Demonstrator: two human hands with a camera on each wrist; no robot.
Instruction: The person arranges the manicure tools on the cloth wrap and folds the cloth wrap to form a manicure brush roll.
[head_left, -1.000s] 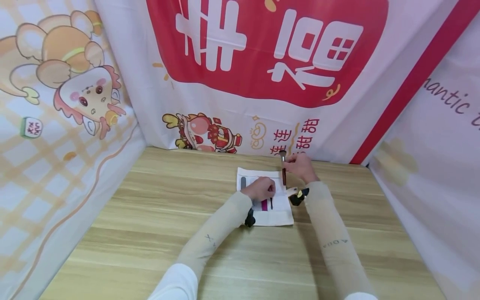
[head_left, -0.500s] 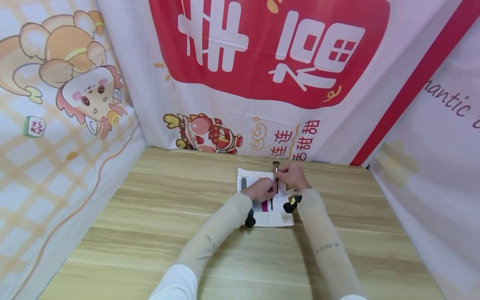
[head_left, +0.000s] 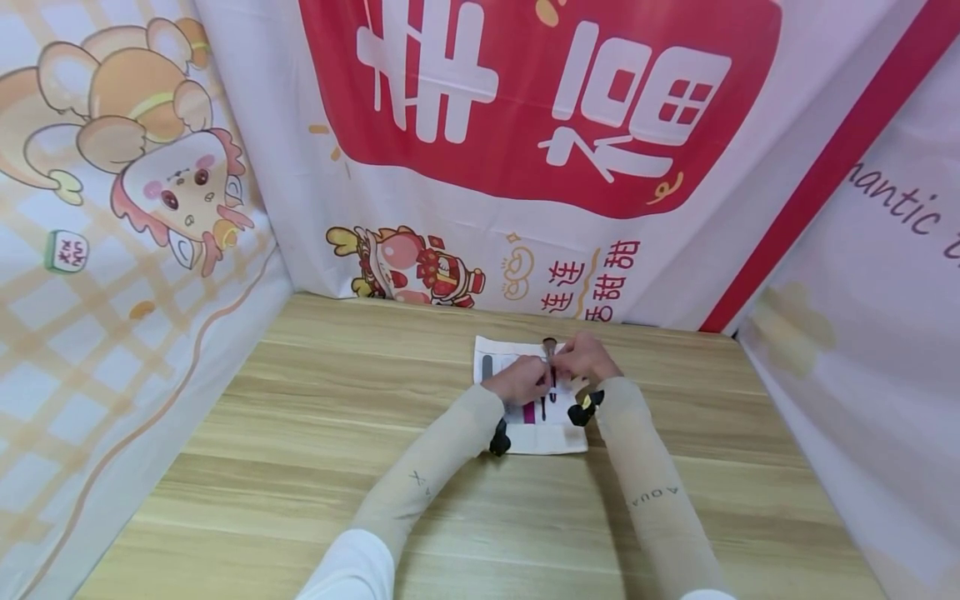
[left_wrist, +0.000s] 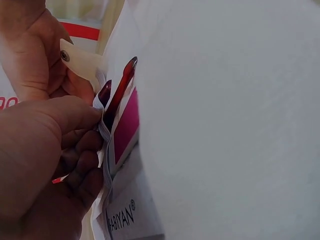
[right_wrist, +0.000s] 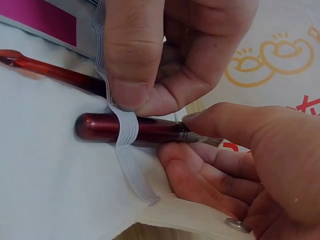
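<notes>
A white fabric roll pouch (head_left: 555, 439) lies unfolded on the table under both hands. My right hand (head_left: 587, 357) pinches a makeup brush (right_wrist: 100, 126) near its ferrule between thumb and fingers. The brush's dark red handle passes under a white elastic band (right_wrist: 131, 165), its rounded end sticking out beyond it. With thumb and fingers my left hand (head_left: 521, 379) pinches the edge of that band right beside the brush. A slim reddish tool (right_wrist: 55, 72) sits under the band next to it. The brush's bristles are mostly hidden by fingers in the right wrist view.
A flat packet with a magenta panel (left_wrist: 127, 125) is held in the pouch beside the tools. A cream strap with a metal snap (right_wrist: 195, 217) extends from the pouch's side. Printed cloth (head_left: 420, 192) hangs behind the wooden table (head_left: 360, 358).
My right hand has brought the brush left and toward me from the pouch's right edge, and its handle has slid under the elastic. The left hand stays in place.
</notes>
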